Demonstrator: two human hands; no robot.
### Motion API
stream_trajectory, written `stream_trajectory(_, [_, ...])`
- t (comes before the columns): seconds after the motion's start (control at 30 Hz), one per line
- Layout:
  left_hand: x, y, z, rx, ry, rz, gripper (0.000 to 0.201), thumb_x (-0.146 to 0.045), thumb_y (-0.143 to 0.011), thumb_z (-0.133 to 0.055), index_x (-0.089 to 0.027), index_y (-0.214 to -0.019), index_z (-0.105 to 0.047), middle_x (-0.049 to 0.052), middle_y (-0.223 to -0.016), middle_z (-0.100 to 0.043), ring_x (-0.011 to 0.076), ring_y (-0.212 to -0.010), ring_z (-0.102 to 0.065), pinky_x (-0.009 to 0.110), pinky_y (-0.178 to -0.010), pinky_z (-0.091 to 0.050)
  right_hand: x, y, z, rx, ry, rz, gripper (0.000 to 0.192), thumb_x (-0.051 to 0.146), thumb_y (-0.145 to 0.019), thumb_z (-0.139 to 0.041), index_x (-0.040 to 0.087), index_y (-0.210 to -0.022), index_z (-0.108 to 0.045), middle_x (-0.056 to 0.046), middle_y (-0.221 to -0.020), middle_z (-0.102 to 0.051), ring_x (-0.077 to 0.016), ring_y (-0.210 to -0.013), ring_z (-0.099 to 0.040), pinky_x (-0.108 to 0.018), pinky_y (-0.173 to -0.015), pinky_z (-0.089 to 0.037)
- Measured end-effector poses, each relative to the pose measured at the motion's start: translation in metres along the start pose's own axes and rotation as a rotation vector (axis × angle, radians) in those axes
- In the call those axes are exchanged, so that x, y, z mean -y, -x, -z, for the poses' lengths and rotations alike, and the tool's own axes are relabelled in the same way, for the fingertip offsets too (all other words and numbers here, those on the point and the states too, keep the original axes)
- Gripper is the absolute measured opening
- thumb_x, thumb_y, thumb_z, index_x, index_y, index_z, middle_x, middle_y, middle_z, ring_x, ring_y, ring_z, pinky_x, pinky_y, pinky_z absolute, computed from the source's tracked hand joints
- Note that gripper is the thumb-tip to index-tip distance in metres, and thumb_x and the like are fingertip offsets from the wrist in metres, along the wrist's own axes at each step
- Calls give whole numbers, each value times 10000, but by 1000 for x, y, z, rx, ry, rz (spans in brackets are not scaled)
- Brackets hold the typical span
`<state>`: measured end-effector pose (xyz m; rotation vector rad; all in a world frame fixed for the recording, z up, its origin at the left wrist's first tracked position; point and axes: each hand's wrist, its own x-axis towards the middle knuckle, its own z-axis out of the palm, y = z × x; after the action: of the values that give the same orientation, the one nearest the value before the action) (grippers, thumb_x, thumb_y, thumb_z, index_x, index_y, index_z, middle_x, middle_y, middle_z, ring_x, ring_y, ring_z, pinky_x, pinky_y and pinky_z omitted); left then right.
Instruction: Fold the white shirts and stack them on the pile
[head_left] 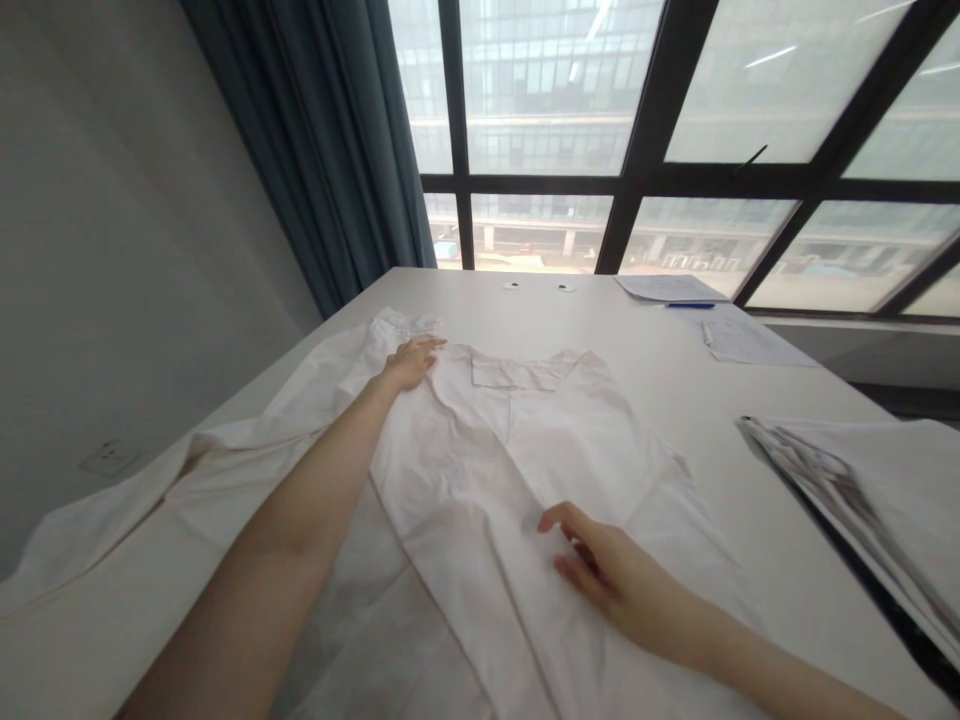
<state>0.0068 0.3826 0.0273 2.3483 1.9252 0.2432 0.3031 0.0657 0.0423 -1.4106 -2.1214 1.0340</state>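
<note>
A white garment [525,450], which looks like a shirt, lies spread over the table with its neckline toward the window. Creases run down its front, and one part of the cloth trails off the near left side. My left hand [412,362] rests on the cloth near the upper left of the neckline, fingers stretched out and pointing right. Over the middle right of the shirt is my right hand [604,570], its fingers loosely curved and apart, holding nothing. Whether its fingertips touch the cloth I cannot tell.
The white table [675,390] reaches to the window [547,90]. Papers [757,335] and a blue pen [690,305] lie at the far right. A stack of folded white cloth [885,470] sits at the right edge. A dark curtain [322,130] hangs beyond the left side.
</note>
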Motion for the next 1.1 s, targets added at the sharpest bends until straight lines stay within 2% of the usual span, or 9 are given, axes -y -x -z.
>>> stream_trajectory(0.07, [-1, -3, -1, 25, -21, -27, 423, -289, -970, -340, -405, -1353, -476, 36, -1490, -386, 278, -1349, -383, 493, -1063, -336, 0, 9, 1, -68, -58, 13, 163, 266, -956, -384, 258, -1037, -525, -1, -822, -620, -146, -706, -569, -252, -664, -426])
stream_trajectory(0.13, [-1, -5, -4, 47, -43, -30, 387, -295, -974, -328, -373, -1284, -546, 50, -1486, -391, 293, -1355, -368, 518, -1061, -321, -4, 17, -2, -111, -76, 2, 194, 300, -970, -367, 261, -1011, -552, -22, -918, -649, -155, -774, -595, -257, -689, -439])
stream_trajectory(0.27, [0, -3, -11, 47, -75, -11, 390, -296, -973, -323, -336, -1311, -514, 92, -1432, -449, 302, -1321, -400, 530, -1034, -338, -14, 30, -10, -29, 10, -109, 253, 317, -938, -438, 276, -1166, -540, -20, -873, -650, -176, -749, -609, -277, -691, -452])
stream_trajectory(0.4, [1, 1, -12, -26, -96, 40, 451, -253, -970, -296, -291, -1402, -421, 135, -1383, -484, 315, -1277, -435, 511, -1011, -361, -20, 44, -11, 9, 48, -180, 308, 357, -910, -489, 309, -1212, -532, -2, -793, -636, -186, -706, -611, -284, -682, -459])
stream_trajectory(0.5, [3, 6, -11, -97, -91, 97, 467, -206, -950, -306, -244, -1401, -419, 158, -1322, -523, 319, -1227, -472, 478, -977, -400, -23, 56, -12, 31, 55, -211, 294, 342, -899, -492, 323, -1187, -546, 4, -760, -638, -189, -687, -619, -286, -663, -460])
stream_trajectory(0.7, [2, 13, -14, -217, -28, 80, 458, -135, -942, -272, -238, -1337, -481, 107, -1269, -571, 259, -1180, -507, 394, -974, -423, -35, 72, -17, 19, 68, -205, 301, 421, -921, -467, 331, -1199, -538, -2, -753, -641, -191, -681, -626, -287, -645, -464])
stream_trajectory(0.83, [0, 9, -18, -146, 10, 3, 406, -216, -962, -334, -330, -1284, -553, 18, -1334, -555, 216, -1215, -497, 356, -1007, -403, -38, 71, -20, 8, 97, -182, 299, 452, -942, -423, 335, -1181, -559, 4, -713, -624, -186, -629, -595, -286, -613, -453])
stream_trajectory(0.9, [0, 6, -20, -82, 14, -2, 377, -279, -964, -368, -367, -1264, -581, 2, -1370, -532, 226, -1232, -491, 376, -1018, -394, -37, 69, -20, 1, 92, -167, 290, 445, -951, -406, 331, -1151, -582, -1, -748, -646, -182, -638, -595, -286, -631, -456])
stream_trajectory(1.1, [-2, -2, -22, -30, -12, 106, 389, -364, -968, -354, -359, -1310, -540, 95, -1381, -485, 311, -1276, -436, 501, -1018, -366, -30, 67, -17, 17, 64, -178, 297, 419, -946, -415, 294, -1128, -614, -16, -829, -680, -175, -671, -593, -277, -664, -460])
